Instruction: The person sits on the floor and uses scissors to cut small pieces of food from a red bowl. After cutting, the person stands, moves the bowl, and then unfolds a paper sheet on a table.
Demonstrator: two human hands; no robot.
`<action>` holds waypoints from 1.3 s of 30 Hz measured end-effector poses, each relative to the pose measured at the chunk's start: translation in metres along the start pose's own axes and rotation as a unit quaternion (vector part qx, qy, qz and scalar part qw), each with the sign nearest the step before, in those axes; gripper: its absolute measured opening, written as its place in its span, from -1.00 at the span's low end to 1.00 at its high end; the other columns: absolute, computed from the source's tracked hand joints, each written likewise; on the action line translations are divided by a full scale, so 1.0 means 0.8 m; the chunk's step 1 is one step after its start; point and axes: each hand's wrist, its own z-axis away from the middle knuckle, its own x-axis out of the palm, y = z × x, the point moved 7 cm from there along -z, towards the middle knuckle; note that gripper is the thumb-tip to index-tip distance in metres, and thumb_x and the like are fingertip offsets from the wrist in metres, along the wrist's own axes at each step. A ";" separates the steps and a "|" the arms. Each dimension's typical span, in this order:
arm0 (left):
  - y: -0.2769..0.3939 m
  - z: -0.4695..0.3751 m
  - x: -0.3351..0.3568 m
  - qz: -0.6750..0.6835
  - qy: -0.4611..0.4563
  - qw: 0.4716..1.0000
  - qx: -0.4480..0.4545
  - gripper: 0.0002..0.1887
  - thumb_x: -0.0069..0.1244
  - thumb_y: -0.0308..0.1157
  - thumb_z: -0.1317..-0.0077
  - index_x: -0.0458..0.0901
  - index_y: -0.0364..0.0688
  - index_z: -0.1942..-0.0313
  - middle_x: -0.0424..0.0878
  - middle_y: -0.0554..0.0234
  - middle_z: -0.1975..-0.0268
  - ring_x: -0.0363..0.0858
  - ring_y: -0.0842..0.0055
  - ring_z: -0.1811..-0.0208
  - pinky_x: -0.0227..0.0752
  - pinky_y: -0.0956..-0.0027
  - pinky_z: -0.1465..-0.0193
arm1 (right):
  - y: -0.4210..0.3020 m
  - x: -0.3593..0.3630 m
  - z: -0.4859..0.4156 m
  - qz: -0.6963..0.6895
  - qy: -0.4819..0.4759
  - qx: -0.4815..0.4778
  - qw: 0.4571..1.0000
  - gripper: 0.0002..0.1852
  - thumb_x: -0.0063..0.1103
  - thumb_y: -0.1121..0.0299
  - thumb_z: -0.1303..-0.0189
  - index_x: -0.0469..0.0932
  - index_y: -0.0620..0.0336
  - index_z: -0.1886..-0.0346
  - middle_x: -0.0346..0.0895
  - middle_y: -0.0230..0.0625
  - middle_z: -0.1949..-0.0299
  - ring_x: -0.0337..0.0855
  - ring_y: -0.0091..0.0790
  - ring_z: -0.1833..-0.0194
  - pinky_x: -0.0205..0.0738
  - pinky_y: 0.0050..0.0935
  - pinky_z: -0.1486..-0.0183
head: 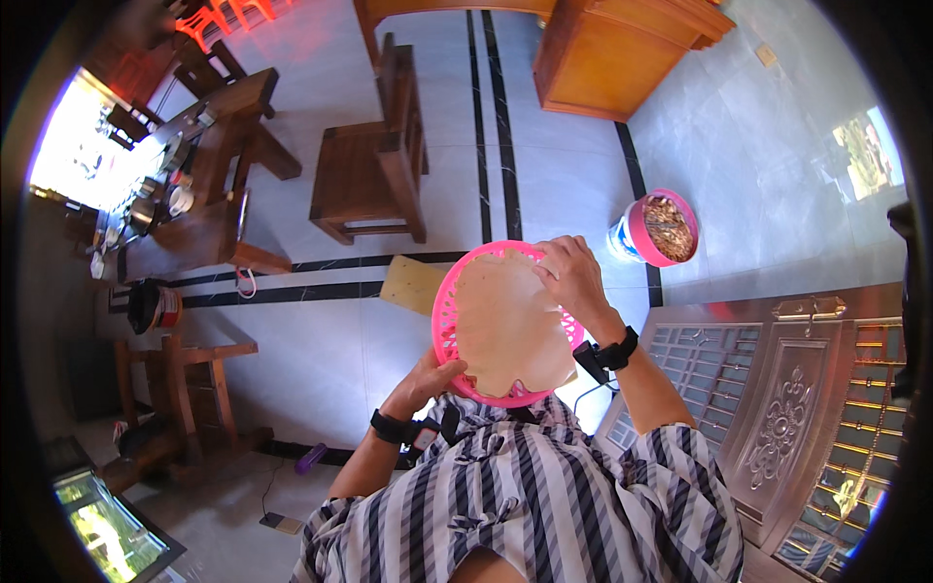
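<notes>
A pink plastic basket (439, 321) with a slotted wall is held in front of my striped shirt. Over its opening lies a thin, pale tan sheet (510, 321) with an uneven, torn-looking edge; it hides most of the inside. My left hand (430, 379) grips the near left rim, its thumb on top. At the far right rim is my right hand (576, 280), fingers bent and thumb over the sheet's edge. Whether it pinches the sheet or the rim cannot be made out. Both wrists wear black straps with small devices.
A yellowish board (412, 284) lies on the tiled floor beyond the basket. To the right stands a bucket with a pink-red rim (645, 226), filled with brown bits, near a metal door (783, 408). Leftward are a wooden chair (357, 160) and a laden wooden table (197, 233).
</notes>
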 end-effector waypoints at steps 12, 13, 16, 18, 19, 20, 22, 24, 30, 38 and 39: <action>0.068 -0.257 0.150 0.036 0.014 0.998 -0.054 -0.46 -0.02 -0.37 -0.36 0.34 -0.25 -0.33 0.63 0.11 -0.08 0.71 0.38 0.02 0.75 0.28 0.14 | 0.264 -0.112 -0.024 0.081 -0.073 -0.098 0.989 -0.91 0.36 0.44 0.03 0.63 0.10 0.42 0.57 -0.35 0.16 0.52 -0.18 -0.03 0.45 -0.25 -0.06; 0.078 -0.276 0.159 0.042 0.017 0.998 -0.051 -0.47 -0.03 -0.37 -0.36 0.34 -0.25 -0.33 0.63 0.12 -0.08 0.71 0.38 0.02 0.75 0.28 0.14 | 0.275 -0.122 -0.024 0.077 -0.068 -0.129 0.986 -0.91 0.35 0.44 0.04 0.63 0.10 0.42 0.58 -0.35 0.14 0.52 -0.17 -0.06 0.43 -0.25 -0.10; 0.108 -0.318 0.183 0.066 0.015 0.997 -0.034 -0.49 -0.03 -0.36 -0.38 0.37 -0.26 -0.32 0.63 0.16 -0.07 0.70 0.41 0.01 0.72 0.25 0.07 | 0.307 -0.129 -0.034 0.035 -0.099 -0.168 0.980 -0.89 0.34 0.43 0.01 0.61 0.17 0.40 0.57 -0.31 0.02 0.52 -0.14 -0.10 0.36 -0.18 -0.22; 0.131 -0.344 0.187 0.062 0.027 0.997 -0.039 -0.50 -0.04 -0.37 -0.39 0.38 -0.27 -0.31 0.63 0.18 -0.07 0.70 0.43 0.01 0.72 0.25 0.04 | 0.326 -0.134 -0.054 -0.005 -0.101 -0.182 0.978 -0.84 0.30 0.45 -0.05 0.60 0.21 0.27 0.53 -0.26 -0.06 0.52 -0.12 -0.12 0.34 -0.13 -0.26; 0.145 -0.357 0.186 0.054 0.032 0.997 -0.034 -0.50 -0.04 -0.37 -0.39 0.38 -0.27 -0.31 0.63 0.18 -0.07 0.70 0.44 0.02 0.72 0.26 0.05 | 0.341 -0.136 -0.074 -0.006 -0.090 -0.164 0.982 -0.82 0.30 0.46 -0.06 0.59 0.20 0.23 0.53 -0.25 -0.06 0.51 -0.11 -0.12 0.34 -0.13 -0.26; 0.158 -0.369 0.184 0.047 0.038 0.998 -0.030 -0.50 -0.03 -0.37 -0.39 0.38 -0.27 -0.31 0.63 0.18 -0.08 0.70 0.45 0.03 0.71 0.27 0.05 | 0.354 -0.142 -0.093 -0.010 -0.061 -0.155 0.986 -0.79 0.30 0.46 -0.07 0.58 0.20 0.19 0.53 -0.24 -0.06 0.51 -0.10 -0.12 0.33 -0.13 -0.26; 0.184 -0.394 0.179 0.045 0.041 0.998 -0.003 -0.49 -0.01 -0.37 -0.38 0.38 -0.26 -0.32 0.63 0.19 -0.07 0.71 0.47 0.08 0.71 0.32 0.09 | 0.380 -0.152 -0.136 0.000 -0.001 -0.130 0.992 -0.72 0.30 0.46 -0.10 0.54 0.18 0.09 0.53 -0.22 -0.03 0.50 -0.09 -0.11 0.36 -0.12 -0.22; 0.199 -0.417 0.171 0.001 0.043 0.999 -0.011 -0.45 0.03 -0.37 -0.36 0.35 -0.25 -0.34 0.63 0.20 -0.07 0.67 0.51 0.03 0.70 0.35 0.12 | 0.402 -0.155 -0.181 0.031 0.036 -0.108 0.993 -0.73 0.31 0.45 -0.10 0.54 0.16 0.11 0.52 -0.23 -0.01 0.50 -0.09 -0.10 0.37 -0.10 -0.18; 0.275 -0.523 0.125 -0.032 0.004 0.999 0.015 -0.37 -0.02 -0.41 -0.35 0.21 -0.20 -0.42 0.59 0.19 -0.08 0.65 0.53 0.03 0.71 0.35 0.13 | 0.482 -0.102 -0.322 0.063 -0.097 -0.064 0.991 -0.77 0.40 0.37 -0.09 0.60 0.12 0.19 0.55 -0.26 0.19 0.60 -0.13 0.09 0.57 -0.18 0.12; 0.402 -0.645 0.036 -0.017 -0.001 1.000 0.004 -0.26 -0.05 -0.35 -0.33 0.07 -0.04 -0.50 0.53 0.18 -0.18 0.65 0.47 -0.02 0.73 0.32 0.22 | 0.546 -0.062 -0.503 -0.051 -0.163 -0.071 0.983 -0.84 0.27 0.51 -0.19 0.61 0.28 0.16 0.61 -0.14 0.32 0.68 -0.05 0.33 0.62 -0.23 0.23; 0.415 -0.657 0.022 -0.012 0.002 1.000 0.001 -0.27 -0.05 -0.35 -0.33 0.07 -0.05 -0.50 0.53 0.18 -0.17 0.65 0.46 -0.02 0.73 0.31 0.22 | 0.550 -0.061 -0.530 -0.081 -0.154 -0.082 0.981 -0.84 0.23 0.53 -0.22 0.62 0.30 0.14 0.63 -0.14 0.35 0.70 -0.09 0.37 0.63 -0.26 0.25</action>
